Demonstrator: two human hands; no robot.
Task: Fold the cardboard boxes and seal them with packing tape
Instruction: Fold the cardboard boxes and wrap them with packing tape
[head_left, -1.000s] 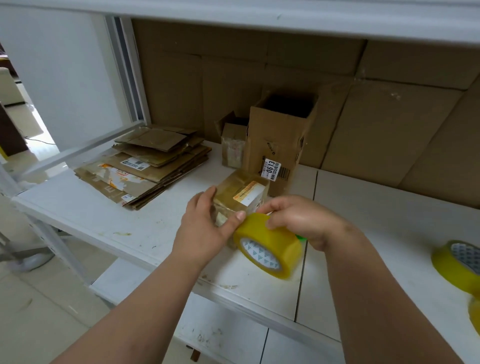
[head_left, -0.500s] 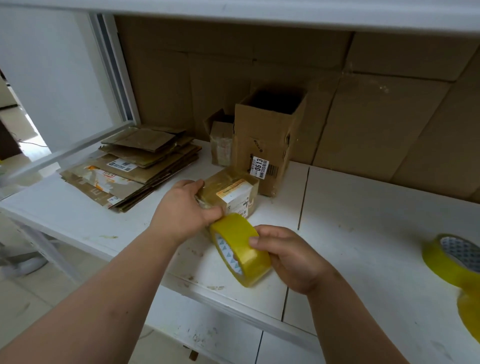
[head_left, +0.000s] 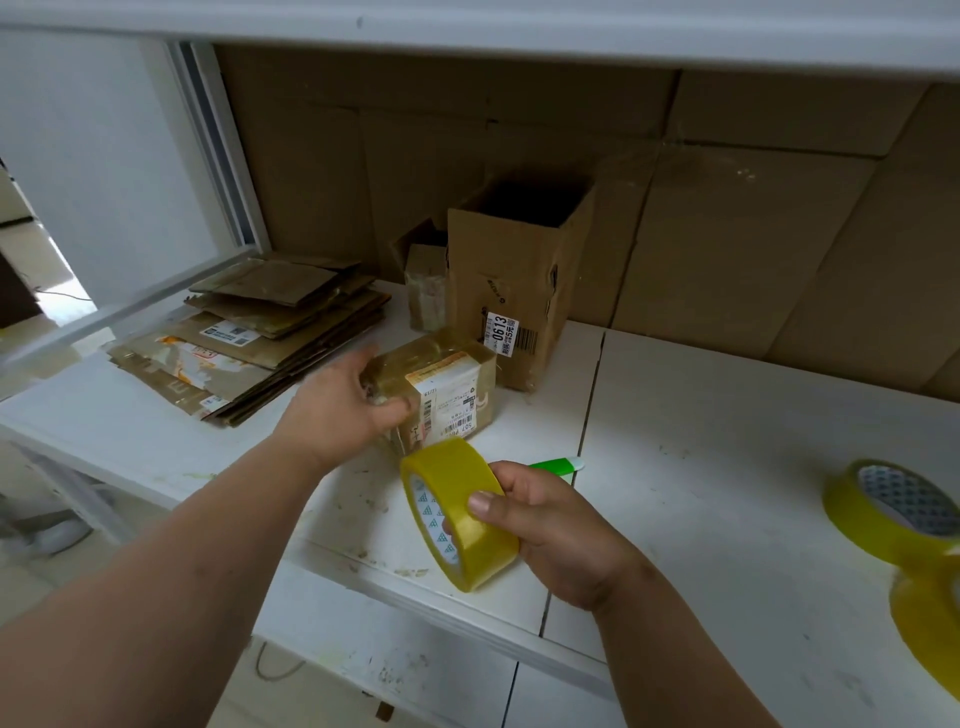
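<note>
A green pen (head_left: 556, 464) is mostly hidden behind the right hand (head_left: 556, 535), which pinches the yellow tape roll (head_left: 460, 512) thumb-on-top above the white table (head_left: 727, 493). The left hand (head_left: 340, 408) grips the small taped box's (head_left: 441, 387) near end, its fingertips blurred. Since half a second ago the roll has drawn back from the box.

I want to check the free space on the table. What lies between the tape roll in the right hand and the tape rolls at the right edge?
In the head view, between the held tape roll and the spare rolls, only the right hand and bare white tabletop.
</note>
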